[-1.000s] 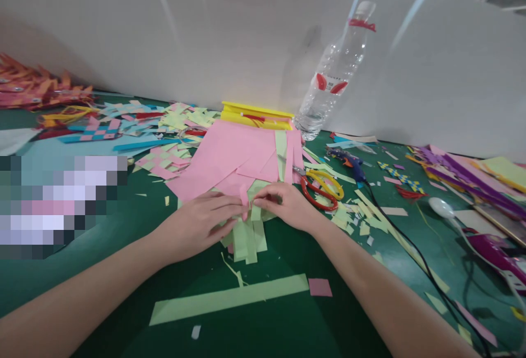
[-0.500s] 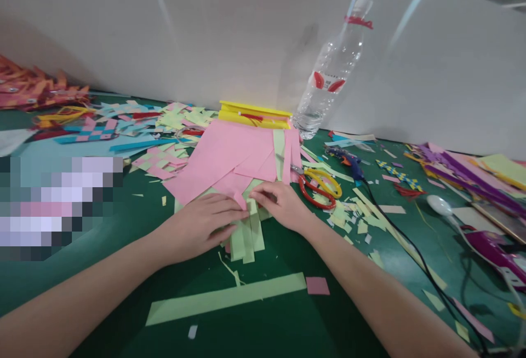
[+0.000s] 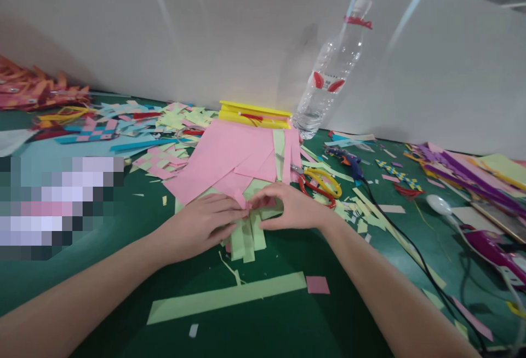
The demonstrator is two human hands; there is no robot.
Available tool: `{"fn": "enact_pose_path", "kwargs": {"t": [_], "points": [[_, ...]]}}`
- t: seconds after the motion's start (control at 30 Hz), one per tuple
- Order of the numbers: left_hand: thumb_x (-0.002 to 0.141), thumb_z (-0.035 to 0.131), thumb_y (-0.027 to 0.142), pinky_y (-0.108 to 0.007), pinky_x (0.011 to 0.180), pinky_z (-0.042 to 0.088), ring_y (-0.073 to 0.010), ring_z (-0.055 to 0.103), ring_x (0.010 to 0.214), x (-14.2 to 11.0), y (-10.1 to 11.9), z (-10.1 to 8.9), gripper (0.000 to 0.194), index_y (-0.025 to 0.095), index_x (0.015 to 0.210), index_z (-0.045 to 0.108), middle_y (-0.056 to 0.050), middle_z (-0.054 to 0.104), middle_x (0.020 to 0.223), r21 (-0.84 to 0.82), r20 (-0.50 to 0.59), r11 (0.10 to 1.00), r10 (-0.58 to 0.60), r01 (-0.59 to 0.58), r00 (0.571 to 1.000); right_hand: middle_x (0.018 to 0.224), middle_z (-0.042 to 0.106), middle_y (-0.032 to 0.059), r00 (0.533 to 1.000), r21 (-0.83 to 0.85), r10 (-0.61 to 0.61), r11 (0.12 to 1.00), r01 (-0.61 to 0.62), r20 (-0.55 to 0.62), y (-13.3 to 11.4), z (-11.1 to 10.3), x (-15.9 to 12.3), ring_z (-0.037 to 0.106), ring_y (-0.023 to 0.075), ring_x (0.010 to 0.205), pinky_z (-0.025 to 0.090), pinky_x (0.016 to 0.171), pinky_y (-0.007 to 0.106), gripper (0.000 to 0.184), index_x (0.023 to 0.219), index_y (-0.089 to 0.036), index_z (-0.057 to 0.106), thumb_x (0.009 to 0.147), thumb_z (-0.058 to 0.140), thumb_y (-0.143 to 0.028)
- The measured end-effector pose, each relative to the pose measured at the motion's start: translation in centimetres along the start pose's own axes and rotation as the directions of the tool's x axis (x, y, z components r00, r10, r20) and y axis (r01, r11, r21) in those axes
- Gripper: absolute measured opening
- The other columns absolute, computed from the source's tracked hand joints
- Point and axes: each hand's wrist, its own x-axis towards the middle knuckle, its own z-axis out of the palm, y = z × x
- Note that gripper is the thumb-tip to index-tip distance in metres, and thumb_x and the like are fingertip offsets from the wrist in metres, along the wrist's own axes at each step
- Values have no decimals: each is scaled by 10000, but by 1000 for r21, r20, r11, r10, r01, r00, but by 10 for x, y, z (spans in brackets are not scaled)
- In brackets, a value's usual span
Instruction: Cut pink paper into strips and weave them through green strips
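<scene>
My left hand (image 3: 209, 218) is closed on a small woven piece of pink and light-green paper strips, most of it covered by the fingers. A pink strip (image 3: 239, 198) sticks up past the fingertips. Light-green strips (image 3: 246, 243) hang out below, toward me. My right hand (image 3: 298, 207) curves in from the right, its thumb apart from the fingers. Its fingertips touch the paper beside the left fingertips. Beneath and behind both hands lie pink paper sheets (image 3: 230, 150). Red-and-yellow scissors (image 3: 322, 183) rest close to the right hand.
A water bottle (image 3: 329, 73) stands against the wall near a yellow folded holder (image 3: 255, 115). Right are a glue gun (image 3: 349, 163), its black cord, and a purple device (image 3: 499, 251). A green strip (image 3: 226, 298) lies in front. Paper scraps (image 3: 184, 117) are scattered at the left.
My right hand has opened from a pinch into a wider curve, and its wrist has shifted right and slightly lower. My left hand stays in place on the strips.
</scene>
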Motion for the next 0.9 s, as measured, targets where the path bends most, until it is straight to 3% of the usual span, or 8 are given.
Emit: {"fn": "enact_pose_path", "kwargs": {"t": [0.1,0.2,0.43,0.63,0.9], "points": [[984,383,270,-345,911,477,-202,586,1047,-1,-1,0,325,214,1172,642,-75,680,1095,-6,-5,1000,-9,9,1000,1034,643,64,1000,-92,19,996,-17,22,-4,-1,-1,582,226,1001,496,868,388,504,1037,-213,637,602,824,-383],[983,380,272,-346,908,478,-203,591,1041,-1,-1,-1,331,215,1169,647,-76,681,1103,4,1,1000,-16,16,1000,1040,625,69,1000,-157,10,988,-5,29,-6,2,0,560,243,1028,472,900,426,525,1021,-207,625,574,847,-368],[982,391,265,-341,893,468,-200,591,1025,-2,-1,-1,313,219,1171,637,-65,674,1113,-7,-2,1000,-27,27,1000,931,657,30,996,-39,17,999,-20,-87,2,8,4,613,146,804,508,748,304,223,970,-197,640,761,714,-224],[979,404,260,-346,892,458,-197,586,1010,0,1,-2,291,204,1135,643,-59,680,1087,-26,11,999,-29,29,1000,866,699,28,965,71,112,993,-97,-235,11,16,9,648,155,804,497,757,308,210,1023,-190,614,843,622,-298],[956,445,215,-368,956,416,-209,558,1111,2,2,-3,277,199,1187,597,-65,654,1189,-10,50,998,70,-70,996,663,648,-18,919,100,165,985,-138,-357,14,27,15,591,132,588,448,602,262,213,1024,-180,604,881,543,-325]]}}
